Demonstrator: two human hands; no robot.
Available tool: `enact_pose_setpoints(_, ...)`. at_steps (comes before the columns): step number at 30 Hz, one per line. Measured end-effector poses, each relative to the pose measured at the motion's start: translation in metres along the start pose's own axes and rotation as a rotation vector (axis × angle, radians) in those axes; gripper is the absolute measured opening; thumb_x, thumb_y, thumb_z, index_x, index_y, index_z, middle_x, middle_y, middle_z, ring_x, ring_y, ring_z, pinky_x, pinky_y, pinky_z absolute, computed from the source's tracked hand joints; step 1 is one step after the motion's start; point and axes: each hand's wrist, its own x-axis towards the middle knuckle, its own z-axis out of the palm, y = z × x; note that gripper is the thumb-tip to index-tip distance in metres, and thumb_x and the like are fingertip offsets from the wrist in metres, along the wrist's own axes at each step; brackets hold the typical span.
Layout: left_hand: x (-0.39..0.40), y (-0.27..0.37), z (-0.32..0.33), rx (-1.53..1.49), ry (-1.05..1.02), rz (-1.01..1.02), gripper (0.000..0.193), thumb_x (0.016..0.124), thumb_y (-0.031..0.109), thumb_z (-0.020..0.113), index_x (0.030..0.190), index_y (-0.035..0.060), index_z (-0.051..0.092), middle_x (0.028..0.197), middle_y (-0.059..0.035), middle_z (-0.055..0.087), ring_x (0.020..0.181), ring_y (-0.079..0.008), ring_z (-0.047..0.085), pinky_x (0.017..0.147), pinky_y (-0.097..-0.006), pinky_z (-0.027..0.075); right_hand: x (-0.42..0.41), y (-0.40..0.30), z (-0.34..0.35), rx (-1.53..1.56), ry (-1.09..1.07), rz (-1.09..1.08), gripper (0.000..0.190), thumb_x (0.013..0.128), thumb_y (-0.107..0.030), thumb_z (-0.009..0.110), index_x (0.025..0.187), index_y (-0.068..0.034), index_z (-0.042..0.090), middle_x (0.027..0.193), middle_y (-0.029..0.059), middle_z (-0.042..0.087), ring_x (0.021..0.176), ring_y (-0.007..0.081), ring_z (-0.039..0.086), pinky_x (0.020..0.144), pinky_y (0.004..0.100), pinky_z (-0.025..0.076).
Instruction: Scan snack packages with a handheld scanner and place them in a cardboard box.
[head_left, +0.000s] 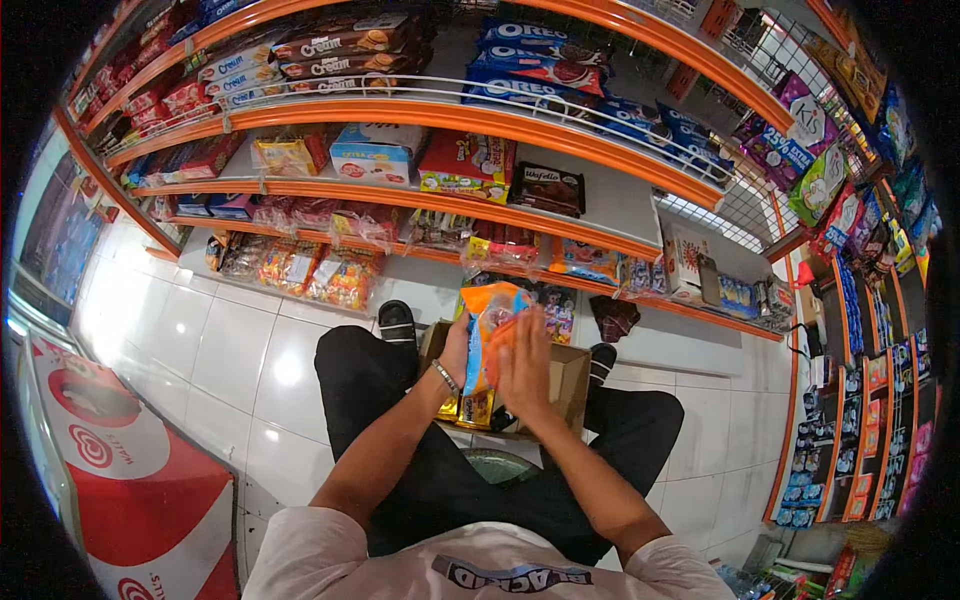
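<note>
My left hand (454, 351) grips an orange and light-blue plastic snack pack (480, 319) by its left side, above an open cardboard box (568, 379). Against the pack's right side rests my right hand (526, 358), its fingers stretched out. Some red-orange material shows under that palm; whether it is part of the pack or a separate thing is unclear. Inside the box, between my legs, lie gold and brown Wafello wafer packs (474, 409). The box's far side is partly hidden by my hands and the pack.
Ahead stands an orange-edged shelf rack (450, 199) with biscuits, including Oreo packs (525, 56) and a dark Wafello pack (547, 189). A dark cloth (615, 318) lies on its base. At left is a red and white freezer (142, 480); hanging sachets (806, 457) line the right.
</note>
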Motion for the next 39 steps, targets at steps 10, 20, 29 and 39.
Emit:
enact_pose_setpoints(10, 0.008, -0.006, -0.019, 0.055, 0.018, -0.174, 0.061, 0.102, 0.054, 0.035, 0.144, 0.0123, 0.049, 0.138, -0.0118, 0.059, 0.121, -0.0291, 0.061, 0.106, -0.0447, 0.047, 0.009, 0.018, 0.001, 0.048, 0.051, 0.052, 0.067, 0.103, -0.032, 0.048, 0.156, 0.0, 0.023, 0.16, 0.033, 0.014, 0.149, 0.0504, 0.015, 0.12, 0.0564, 0.015)
enact_pose_setpoints(20, 0.011, -0.022, -0.027, 0.245, -0.016, -0.236, 0.054, 0.101, 0.055, 0.045, 0.134, 0.0153, 0.059, 0.125, -0.0045, 0.067, 0.108, -0.0201, 0.067, 0.095, -0.0387, 0.053, 0.01, 0.024, 0.0, 0.22, 0.095, -0.016, 0.06, 0.107, -0.03, 0.038, 0.157, -0.002, 0.023, 0.163, 0.028, 0.011, 0.15, 0.0481, 0.011, 0.12, 0.0589, 0.012)
enact_pose_setpoints(29, 0.003, -0.016, -0.01, 0.371, 0.093, -0.203, 0.073, 0.099, 0.065, 0.042, 0.153, 0.0156, 0.04, 0.147, -0.0085, 0.052, 0.13, -0.0228, 0.055, 0.109, -0.0399, 0.044, -0.008, 0.008, 0.008, -0.021, 0.01, -0.13, 0.063, 0.105, -0.034, 0.041, 0.158, -0.005, 0.024, 0.162, 0.029, 0.013, 0.15, 0.048, 0.012, 0.119, 0.0616, 0.009)
enact_pose_setpoints(39, 0.002, -0.016, -0.003, 0.36, -0.065, -0.154, 0.092, 0.092, 0.079, 0.036, 0.156, 0.013, 0.033, 0.149, -0.0112, 0.048, 0.131, -0.0236, 0.051, 0.11, -0.0391, 0.041, 0.003, 0.024, 0.006, 0.093, 0.105, 0.068, 0.056, 0.107, -0.027, 0.036, 0.155, 0.0, 0.029, 0.161, 0.0255, 0.022, 0.15, 0.0453, 0.016, 0.12, 0.0561, 0.014)
